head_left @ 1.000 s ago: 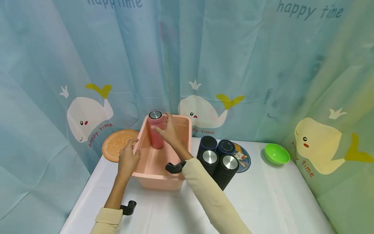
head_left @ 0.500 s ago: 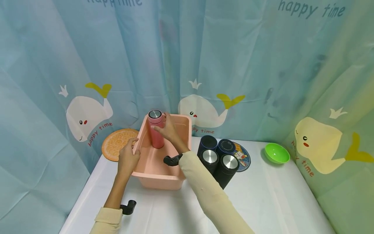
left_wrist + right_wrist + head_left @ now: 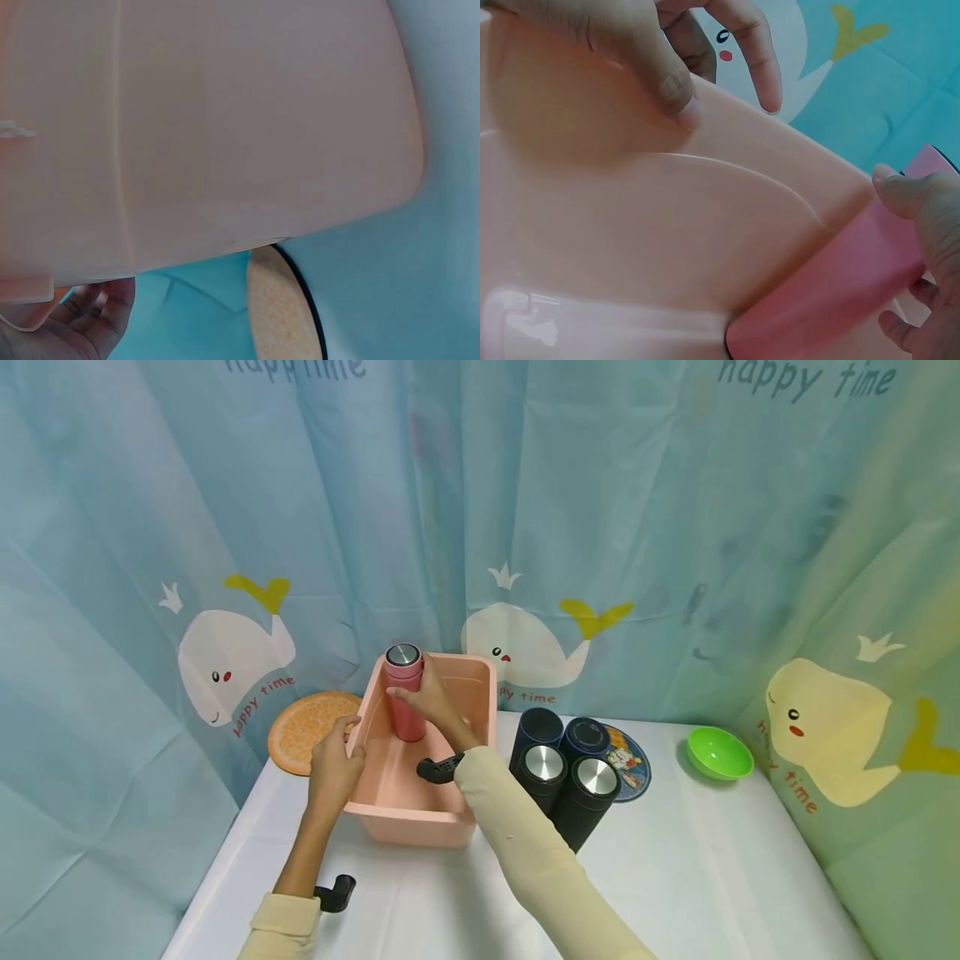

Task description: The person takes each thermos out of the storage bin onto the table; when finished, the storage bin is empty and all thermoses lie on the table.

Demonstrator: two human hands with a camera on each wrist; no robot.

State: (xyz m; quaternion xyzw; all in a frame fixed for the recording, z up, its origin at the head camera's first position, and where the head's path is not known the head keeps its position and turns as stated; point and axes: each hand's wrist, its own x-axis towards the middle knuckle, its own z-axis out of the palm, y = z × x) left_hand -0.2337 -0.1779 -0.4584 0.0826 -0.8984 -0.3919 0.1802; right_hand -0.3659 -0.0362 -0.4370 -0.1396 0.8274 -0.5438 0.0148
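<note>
A pink thermos bottle (image 3: 408, 722) with a steel-topped lid stands upright inside a peach plastic basin (image 3: 412, 825), near its left wall. My right hand (image 3: 433, 697) grips the bottle's upper part from the right; in the right wrist view the thumb lies along the bottle (image 3: 821, 289) and the fingers curl around it. At the basin's left rim, my left hand (image 3: 335, 768) holds the edge, thumb inside and fingers outside. The left wrist view shows the basin's outer side (image 3: 247, 127) and part of the left hand (image 3: 94, 322) below it.
Several dark thermos bottles (image 3: 581, 802) stand grouped right of the basin, beside a blue patterned round mat (image 3: 630, 764). A green bowl (image 3: 720, 753) sits farther right. Behind the left hand is an orange-slice round mat (image 3: 300, 735). A whale-print curtain (image 3: 585, 510) borders the white table (image 3: 675, 877).
My right hand's fingers, spread beside the pink thermos bottle a second ago, have closed around it. The right forearm shifted slightly left. The left hand still holds the basin rim.
</note>
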